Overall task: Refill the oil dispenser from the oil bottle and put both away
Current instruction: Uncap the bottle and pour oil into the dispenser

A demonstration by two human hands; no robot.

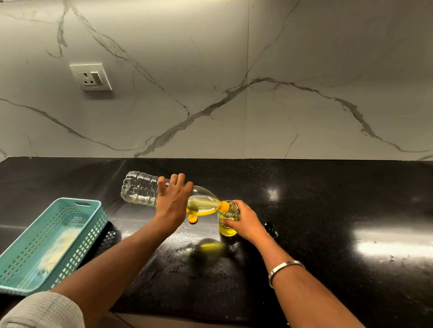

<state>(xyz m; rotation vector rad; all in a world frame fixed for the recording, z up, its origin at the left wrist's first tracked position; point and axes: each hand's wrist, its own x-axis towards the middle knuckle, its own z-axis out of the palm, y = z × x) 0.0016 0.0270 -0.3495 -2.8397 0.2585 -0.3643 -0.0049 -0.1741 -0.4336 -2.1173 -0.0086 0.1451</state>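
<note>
My left hand [173,199] grips the clear plastic oil bottle [140,192] around its middle and holds it tipped on its side, its orange neck over the mouth of the glass oil dispenser [228,222]. Yellow oil lies in the bottle's shoulder and in the lower part of the dispenser. My right hand [245,224] is wrapped round the dispenser, which stands upright on the black countertop [332,269]. The bottle's orange cap [192,218] lies on the counter under the bottle. A dark object [271,229], perhaps the dispenser's top, lies just right of my right hand.
A teal plastic basket [41,244] with something pale inside sits at the counter's front left, overhanging the edge. A wall socket [91,76] is on the marble backsplash. The counter's front edge runs just below my forearms.
</note>
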